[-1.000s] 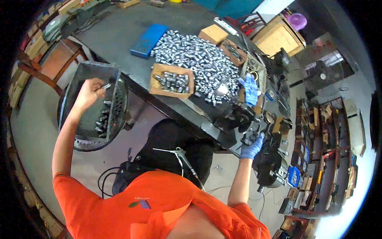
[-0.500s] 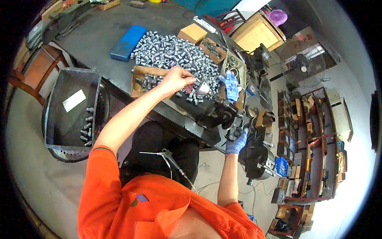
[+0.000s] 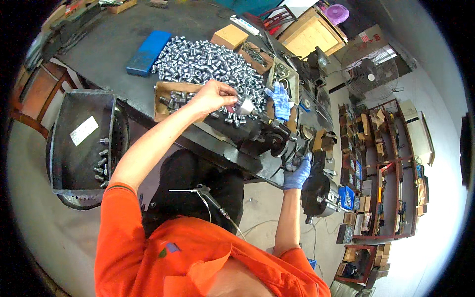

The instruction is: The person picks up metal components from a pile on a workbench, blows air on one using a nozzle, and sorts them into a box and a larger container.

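Metal pieces (image 3: 210, 64) sit in a big heap on the desk (image 3: 111, 42). More lie in a cardboard box (image 3: 180, 86), and a few in a black bin (image 3: 74, 166); how many are done or left, one cannot tell. The heaped ones are short, shiny and round. The bare left hand (image 3: 215, 97) pinches close by a silver cup-shaped part (image 3: 244, 106), its catch hidden. The blue-gloved right hand (image 3: 298, 175) curls at dark round parts (image 3: 297, 161), its grip unclear.

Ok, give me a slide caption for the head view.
Bare left hand at a silver rounded part, gloved right hand at dark machinery, small metal fittings heaped on the bench.
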